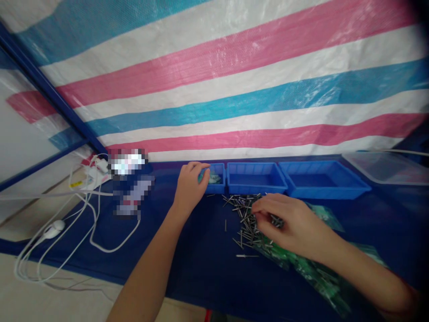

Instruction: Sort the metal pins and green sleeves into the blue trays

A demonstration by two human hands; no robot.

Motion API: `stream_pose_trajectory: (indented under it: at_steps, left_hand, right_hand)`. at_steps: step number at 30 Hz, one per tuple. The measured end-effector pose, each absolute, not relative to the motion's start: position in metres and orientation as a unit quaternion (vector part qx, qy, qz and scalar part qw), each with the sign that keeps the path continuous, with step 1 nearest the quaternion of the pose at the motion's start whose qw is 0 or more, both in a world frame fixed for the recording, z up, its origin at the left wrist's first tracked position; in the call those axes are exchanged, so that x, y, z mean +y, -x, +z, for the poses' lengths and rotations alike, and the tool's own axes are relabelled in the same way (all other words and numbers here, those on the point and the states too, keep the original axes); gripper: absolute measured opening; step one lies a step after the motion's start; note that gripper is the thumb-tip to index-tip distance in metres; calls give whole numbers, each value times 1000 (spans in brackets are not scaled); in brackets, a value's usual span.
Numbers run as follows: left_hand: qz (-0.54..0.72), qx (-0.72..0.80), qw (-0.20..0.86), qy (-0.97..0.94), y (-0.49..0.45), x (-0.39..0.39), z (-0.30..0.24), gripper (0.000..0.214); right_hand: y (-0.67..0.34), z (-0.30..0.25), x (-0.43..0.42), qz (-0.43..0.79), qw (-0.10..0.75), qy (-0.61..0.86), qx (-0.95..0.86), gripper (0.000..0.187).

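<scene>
Rivets (248, 223) tangle by my right hand (288, 221); singling edge ones works best. Left hand (191, 187) at the bin (220, 188); I can't tell either grip.

Pink, white and blue stripes cross a woven plastic sheet (241, 76), set off by a dark blue counter (201, 264), brighter blue rectangular plastic trays (256, 181), thin silver-grey metal pins (248, 230), green-tinted clear plastic bags (321, 277) and white cables (110, 251)
</scene>
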State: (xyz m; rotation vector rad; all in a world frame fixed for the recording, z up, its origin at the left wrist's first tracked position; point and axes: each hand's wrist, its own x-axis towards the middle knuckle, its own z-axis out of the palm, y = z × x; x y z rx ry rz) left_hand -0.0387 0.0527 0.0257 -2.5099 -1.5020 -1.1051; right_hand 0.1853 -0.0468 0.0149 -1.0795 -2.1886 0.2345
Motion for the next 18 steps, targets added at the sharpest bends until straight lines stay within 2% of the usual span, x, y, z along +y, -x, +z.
stream_pose_trajectory:
  at_steps: [5, 8, 13, 15, 18]
  left_hand:
    - [-282, -400, -162, 857, 33, 0, 45, 30]
    - [-233, -418, -139, 867, 38, -35, 34, 44]
    - [-155, -463, -110, 866, 38, -66, -10, 93]
    - [-130, -445, -110, 879, 30, -69, -20, 100]
    - [-119, -410, -101, 899, 14, -66, -26, 98]
  right_hand:
    - [-190, 18, -45, 64, 265, 387, -881, 13]
    - [-203, 18, -39, 79, 240, 396, -883, 12]
    - [-223, 14, -37, 99, 187, 399, -892, 3]
    - [-225, 15, -41, 111, 173, 391, -897, 7]
    - [-225, 17, -49, 129, 144, 386, -902, 20]
